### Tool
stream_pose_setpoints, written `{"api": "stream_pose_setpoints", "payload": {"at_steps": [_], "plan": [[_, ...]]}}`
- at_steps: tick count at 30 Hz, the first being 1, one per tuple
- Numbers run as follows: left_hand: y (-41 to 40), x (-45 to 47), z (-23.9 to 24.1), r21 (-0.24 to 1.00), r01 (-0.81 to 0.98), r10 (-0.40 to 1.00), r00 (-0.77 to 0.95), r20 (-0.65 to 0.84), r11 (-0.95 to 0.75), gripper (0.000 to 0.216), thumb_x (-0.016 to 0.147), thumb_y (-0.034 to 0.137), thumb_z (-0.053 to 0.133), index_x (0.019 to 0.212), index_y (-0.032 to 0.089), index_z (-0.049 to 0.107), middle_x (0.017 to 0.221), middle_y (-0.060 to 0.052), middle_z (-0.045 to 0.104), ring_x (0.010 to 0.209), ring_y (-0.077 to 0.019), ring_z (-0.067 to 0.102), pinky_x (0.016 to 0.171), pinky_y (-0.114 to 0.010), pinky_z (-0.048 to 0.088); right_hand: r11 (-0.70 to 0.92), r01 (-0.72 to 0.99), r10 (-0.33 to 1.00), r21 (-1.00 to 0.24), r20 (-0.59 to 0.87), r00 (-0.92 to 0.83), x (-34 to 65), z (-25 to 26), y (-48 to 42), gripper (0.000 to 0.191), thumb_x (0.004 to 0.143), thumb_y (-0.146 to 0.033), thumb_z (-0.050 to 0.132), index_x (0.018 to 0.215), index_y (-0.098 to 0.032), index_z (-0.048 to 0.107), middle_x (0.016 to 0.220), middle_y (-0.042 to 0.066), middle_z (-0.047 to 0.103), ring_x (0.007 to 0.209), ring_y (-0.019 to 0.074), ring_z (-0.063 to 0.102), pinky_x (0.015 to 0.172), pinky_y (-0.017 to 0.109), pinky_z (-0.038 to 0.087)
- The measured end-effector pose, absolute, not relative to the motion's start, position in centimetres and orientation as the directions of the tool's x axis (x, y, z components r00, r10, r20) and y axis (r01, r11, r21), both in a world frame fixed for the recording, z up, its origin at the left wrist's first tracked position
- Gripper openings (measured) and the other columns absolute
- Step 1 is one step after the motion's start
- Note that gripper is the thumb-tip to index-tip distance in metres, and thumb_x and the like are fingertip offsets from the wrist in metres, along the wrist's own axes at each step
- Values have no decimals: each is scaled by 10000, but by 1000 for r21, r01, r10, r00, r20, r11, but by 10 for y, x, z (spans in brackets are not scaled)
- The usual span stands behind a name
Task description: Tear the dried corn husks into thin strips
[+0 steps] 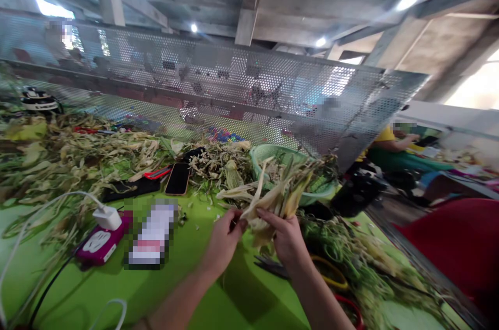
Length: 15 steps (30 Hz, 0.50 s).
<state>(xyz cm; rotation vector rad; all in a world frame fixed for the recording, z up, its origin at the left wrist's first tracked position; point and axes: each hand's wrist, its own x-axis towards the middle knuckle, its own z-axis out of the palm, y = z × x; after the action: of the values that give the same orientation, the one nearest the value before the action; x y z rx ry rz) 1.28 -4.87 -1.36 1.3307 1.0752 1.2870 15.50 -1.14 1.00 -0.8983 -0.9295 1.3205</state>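
Both my hands hold a bunch of pale dried husk leaves (278,196) above the green table (163,288). My left hand (223,239) pinches the bunch's lower left end with curled fingers. My right hand (286,239) grips the base of the bunch from the right, fingers wrapped round it. The leaves fan up and to the right, toward a light green basin (262,156) behind them. Dark scissors (273,267) lie on the table just under my right hand.
Heaps of dried husks (78,158) cover the table's left and back. A black phone (178,178), a pink power strip (99,244) with a white charger and cables lie at left. A perforated metal screen (234,86) stands behind. A seated person in yellow (390,143) is at far right.
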Motion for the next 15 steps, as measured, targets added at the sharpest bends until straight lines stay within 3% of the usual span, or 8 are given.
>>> {"api": "stream_pose_setpoints", "payload": {"at_steps": [4,7,12,15], "plan": [[-44,12,-19,991,-49,991,-55,121,-124,306,857,479,513,917,182,548,826,-32,600,754,-170,524,703,-283,387,51,-332,994,-942,81,-76,148,11,-20,298,562,-171,846,842,-178,743,788,29,745,745,179,680,718,252,537],[-44,11,-18,986,-78,988,-46,146,-150,315,857,493,505,910,186,550,830,-31,595,751,-164,525,709,-280,397,19,-323,984,-946,74,-159,143,12,-24,267,599,-207,831,852,-182,748,818,36,741,819,198,675,787,280,526],[-44,12,-19,989,-133,996,39,75,-69,363,816,469,579,1027,185,499,804,-10,555,694,-133,507,622,-243,397,-27,-373,990,-927,26,-137,146,17,-21,211,660,-315,790,819,-184,744,806,42,728,747,208,668,691,300,551],[-42,12,-25,998,-53,995,102,21,-16,337,815,465,580,974,173,519,794,-17,556,684,-127,499,627,-241,400,-37,-388,994,-921,5,-106,150,20,-17,211,657,-338,782,800,-189,735,794,39,716,734,215,663,648,298,556]]}}
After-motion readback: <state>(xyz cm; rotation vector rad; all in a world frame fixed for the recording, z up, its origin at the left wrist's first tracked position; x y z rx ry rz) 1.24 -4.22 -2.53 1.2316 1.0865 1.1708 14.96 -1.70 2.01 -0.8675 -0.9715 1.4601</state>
